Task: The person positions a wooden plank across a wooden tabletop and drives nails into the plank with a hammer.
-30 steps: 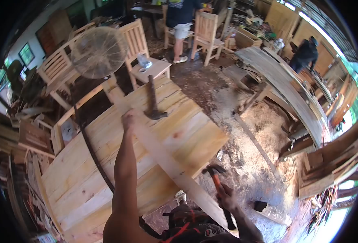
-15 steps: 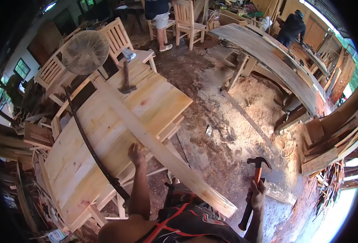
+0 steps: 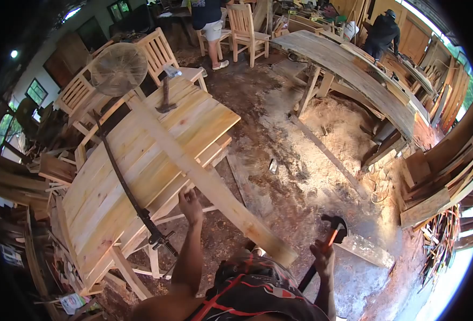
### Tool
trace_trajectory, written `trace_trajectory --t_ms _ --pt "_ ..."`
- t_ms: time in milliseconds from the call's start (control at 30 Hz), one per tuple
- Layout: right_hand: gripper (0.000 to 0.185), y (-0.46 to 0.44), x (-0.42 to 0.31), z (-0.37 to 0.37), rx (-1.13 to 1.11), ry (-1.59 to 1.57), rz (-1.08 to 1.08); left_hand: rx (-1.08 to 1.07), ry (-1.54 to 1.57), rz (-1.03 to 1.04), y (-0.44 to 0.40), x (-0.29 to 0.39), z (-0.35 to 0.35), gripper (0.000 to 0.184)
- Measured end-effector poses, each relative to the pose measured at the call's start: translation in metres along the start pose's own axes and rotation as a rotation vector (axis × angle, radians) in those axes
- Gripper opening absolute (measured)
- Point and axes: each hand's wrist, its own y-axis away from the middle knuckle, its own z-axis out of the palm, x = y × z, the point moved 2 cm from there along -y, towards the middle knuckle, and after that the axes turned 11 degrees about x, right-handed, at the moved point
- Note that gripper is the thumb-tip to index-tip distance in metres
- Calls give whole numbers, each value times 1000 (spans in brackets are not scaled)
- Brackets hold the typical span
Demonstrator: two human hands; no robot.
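My right hand (image 3: pixel 323 253) is wrapped round the handle of a claw hammer (image 3: pixel 334 229), its head pointing up and away from me. My left hand (image 3: pixel 191 205) is at the near edge of the plank tabletop (image 3: pixel 113 184), its fingers curled; whether anything small is between them cannot be made out. A long board (image 3: pixel 193 170) lies slantwise across the tabletop and sticks out past its edge towards me. On the tabletop's left part rests a long dark bar clamp (image 3: pixel 124 184). A second hammer (image 3: pixel 165 101) lies near the far corner.
A wire-caged fan (image 3: pixel 118 69) and slatted chairs (image 3: pixel 159 53) stand beyond the tabletop. One person (image 3: pixel 207 24) stands by them; another (image 3: pixel 382 35) bends behind a long workbench (image 3: pixel 354 72). Stacked boards (image 3: pixel 434 187) are at the right, sawdust (image 3: pixel 338 128) on the floor.
My left hand has moved off the board, back to the tabletop's near edge. My right hand has moved right with the hammer. The view has shifted.
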Motion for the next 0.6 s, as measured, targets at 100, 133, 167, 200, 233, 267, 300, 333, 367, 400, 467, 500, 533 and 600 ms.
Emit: trace_trajectory --t_ms 100,133,167,200,233,267,300,333,367,400,467,500,533,600 --pt "48 3 -12 38 -130 -19 -7 -34 -145 100 -60 -19 18 37" --pt "49 4 -8 45 -175 42 -3 35 -217 204 -77 -37 31 38" --pt "49 3 -5 53 -218 104 -4 105 -286 305 -93 -47 43 40" --pt "43 7 -10 60 -236 168 -64 117 -277 304 -104 -50 49 40" --pt "36 11 -15 62 -254 244 -123 10 -215 284 -106 -57 55 46" --pt "46 9 -7 62 -338 266 -69 -96 -155 260 -104 -65 58 51" --pt "38 17 -13 65 -283 272 -166 -89 -160 247 -102 -67 54 51" --pt "35 15 -15 65 -371 380 -159 -146 -253 271 -102 -66 52 51" --pt "32 14 -16 65 -454 482 -147 -210 -344 300 -102 -62 52 51" --pt "32 18 -15 63 -448 478 -135 -277 -387 239 -103 -58 49 44" --pt "36 24 -21 60 -373 421 -219 -308 -299 211 -106 -62 51 41" --pt "35 31 -35 60 -359 343 -205 -316 -213 177 -110 -70 54 37" --pt "34 30 -31 60 -348 340 -211 -273 -220 228 -112 -72 55 34" --pt "32 18 -31 57 -457 403 -145 -278 -193 178 -113 -75 53 34"
